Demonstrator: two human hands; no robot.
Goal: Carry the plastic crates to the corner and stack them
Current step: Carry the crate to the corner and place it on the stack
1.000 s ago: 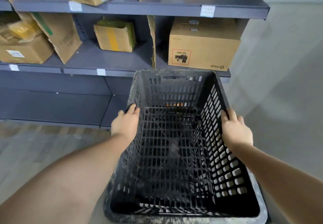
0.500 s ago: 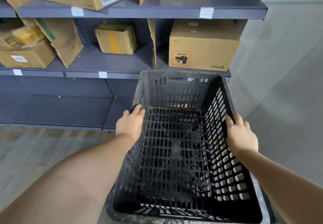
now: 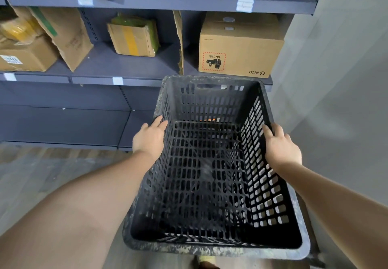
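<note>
Nearest to me is the near rim of the black plastic crate (image 3: pixel 210 184), mottled with grey grime, held out in front of my chest with its open top facing up at the camera. The crate is empty; its slotted floor and walls let the pale floor show through on the right side. My left hand (image 3: pixel 150 139) is closed over the left long rim about midway along, fingers lying on the edge and pointing away from me. My right hand (image 3: pixel 280 145) is clamped the same way on the right rim, thumb on the inside wall. Both forearms run back toward me along the crate's sides. Beyond the far wall of the crate stands a grey metal shelf unit (image 3: pixel 147 67). On its middle shelf, just past the crate's far rim, sits a cardboard box (image 3: pixel 239 46) with an upside-down red-bordered label. A smaller box with yellow tape (image 3: pixel 134 38) sits further left.
</note>
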